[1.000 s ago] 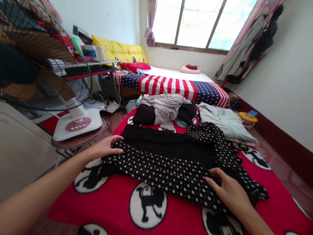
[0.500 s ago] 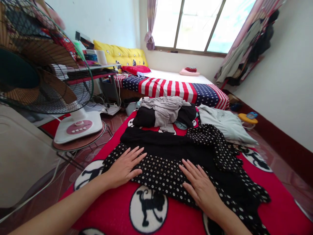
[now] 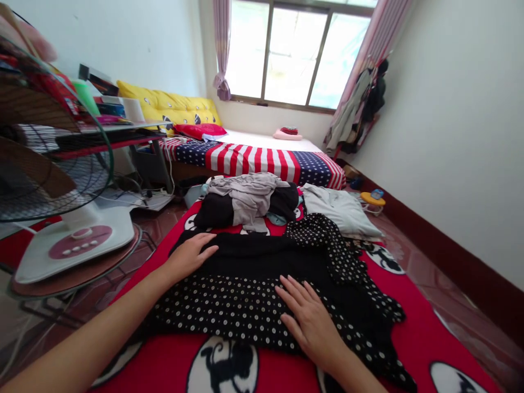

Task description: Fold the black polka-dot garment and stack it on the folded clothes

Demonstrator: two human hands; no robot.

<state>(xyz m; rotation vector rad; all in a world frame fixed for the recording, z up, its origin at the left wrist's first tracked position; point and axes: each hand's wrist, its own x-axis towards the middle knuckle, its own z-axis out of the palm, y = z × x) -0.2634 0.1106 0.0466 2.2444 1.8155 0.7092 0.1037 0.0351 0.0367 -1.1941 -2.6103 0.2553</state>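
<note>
A black garment with white polka dots lies spread on the red blanket, its plain black part showing along the middle and far side. On the far left of the plain black cloth rests my left hand, fingers stretched out and thumb apart. My right hand lies flat with spread fingers over the dotted near part. One dotted section, perhaps a sleeve, is bunched at the far right of the garment. Neither hand grips anything.
Behind the garment sit a heap of grey and black clothes and a stack of pale folded clothes. The red blanket has white round patterns. A fan on a stool stands at the left; a bed is beyond.
My left hand has moved from the dotted near part forward and left onto the plain black cloth. My right hand stays flat on the dots. The view has turned to the right.
</note>
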